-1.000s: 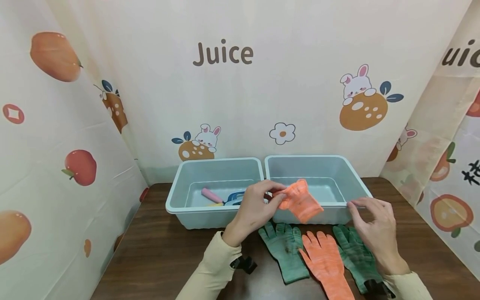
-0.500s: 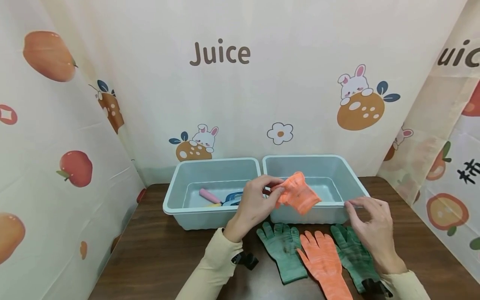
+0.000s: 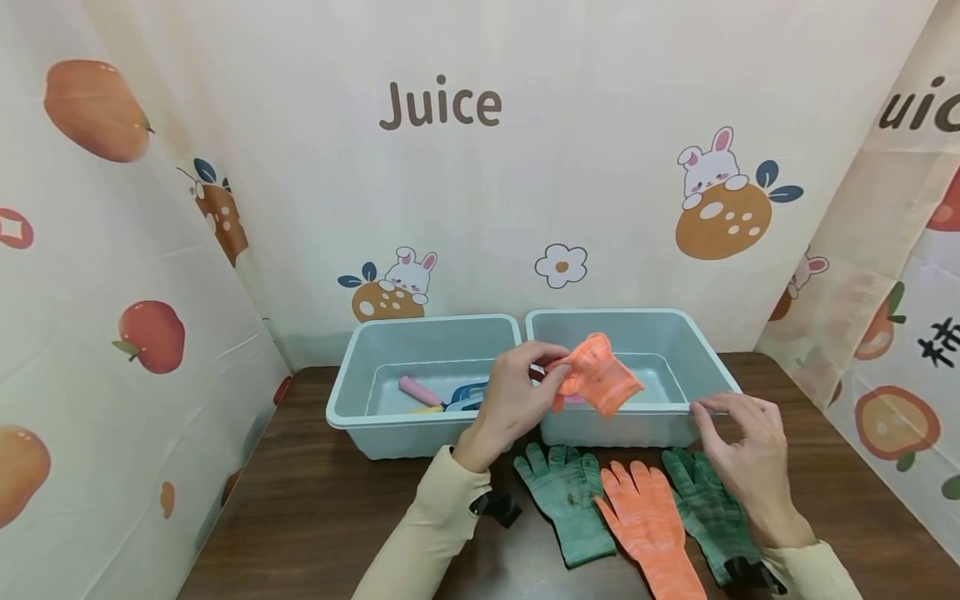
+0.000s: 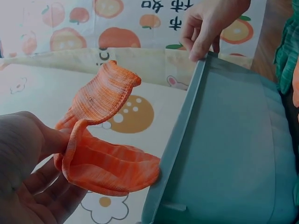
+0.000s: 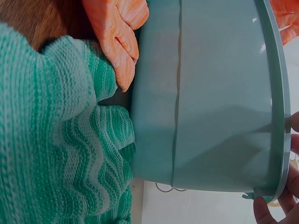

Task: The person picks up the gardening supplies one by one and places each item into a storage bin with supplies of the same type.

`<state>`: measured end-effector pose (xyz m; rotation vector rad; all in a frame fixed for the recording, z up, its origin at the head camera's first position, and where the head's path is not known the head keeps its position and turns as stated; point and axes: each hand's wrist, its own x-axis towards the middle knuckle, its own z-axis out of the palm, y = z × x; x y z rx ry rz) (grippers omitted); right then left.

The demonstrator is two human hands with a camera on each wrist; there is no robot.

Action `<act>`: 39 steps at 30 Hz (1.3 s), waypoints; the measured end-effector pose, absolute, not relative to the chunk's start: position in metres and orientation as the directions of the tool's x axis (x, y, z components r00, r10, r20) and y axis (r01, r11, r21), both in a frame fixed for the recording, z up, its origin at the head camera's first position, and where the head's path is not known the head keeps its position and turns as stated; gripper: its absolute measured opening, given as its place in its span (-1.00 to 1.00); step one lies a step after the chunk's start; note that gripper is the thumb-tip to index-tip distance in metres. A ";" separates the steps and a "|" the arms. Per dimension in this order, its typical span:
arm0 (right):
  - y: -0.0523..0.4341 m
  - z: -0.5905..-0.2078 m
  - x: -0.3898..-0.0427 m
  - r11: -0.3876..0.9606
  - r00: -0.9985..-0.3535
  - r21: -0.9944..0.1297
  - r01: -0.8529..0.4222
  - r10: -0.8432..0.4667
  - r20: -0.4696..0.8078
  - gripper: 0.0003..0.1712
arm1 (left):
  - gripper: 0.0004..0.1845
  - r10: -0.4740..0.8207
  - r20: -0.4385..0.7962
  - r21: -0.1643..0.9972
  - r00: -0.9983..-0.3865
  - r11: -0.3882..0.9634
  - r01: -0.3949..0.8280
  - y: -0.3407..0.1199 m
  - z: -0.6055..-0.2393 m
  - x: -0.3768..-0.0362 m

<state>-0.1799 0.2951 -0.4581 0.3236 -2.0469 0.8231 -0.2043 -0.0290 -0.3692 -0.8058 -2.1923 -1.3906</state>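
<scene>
In the head view we find the left hand (image 3: pixel 512 398) pinching a folded orange glove (image 3: pixel 597 384) by its edge and holding it over the near rim of the right bin (image 3: pixel 701 358), the glove hanging clear of the bin floor. The right hand (image 3: pixel 742 442) rests its fingertips on the near right corner of that bin's rim, fingers bent around the edge. On the bench (image 3: pixel 315 500) in front of the bins lie a green glove (image 3: pixel 570 504), a flat orange glove (image 3: pixel 648 529) and a second green glove (image 3: pixel 708 512), overlapping side by side. The left bin (image 3: pixel 352 367) holds a pink-handled tool (image 3: pixel 420 390) and something blue that we cannot identify. In the left wrist view we confirm thumb and fingers (image 4: pixel 44 175) closed on the folded orange glove (image 4: pixel 100 149), which sits just beside the bin rim (image 4: pixel 180 135), outside the wall. In the right wrist view we see only fingertips (image 5: pixel 273 205) at the rim corner, so the grip is confirmed as light contact on the edge. We judge the step in hand to be placing the folded glove in the right bin; the next move calls for carrying it inward past the rim, then releasing the pinch.
</scene>
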 end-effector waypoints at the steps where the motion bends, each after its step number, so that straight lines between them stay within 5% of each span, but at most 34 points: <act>1: 0.295 -0.458 -0.180 0.746 -0.577 -0.431 -0.507 0.078 0.813 -0.82 | -0.85 0.246 0.620 0.668 -0.745 0.334 0.665 -0.029 -0.369 -0.205; 39: 0.296 -0.459 -0.180 0.745 -0.592 -0.446 -0.496 0.086 0.801 -0.86 | -0.81 0.240 0.530 0.711 -0.813 0.398 0.580 -0.009 -0.372 -0.238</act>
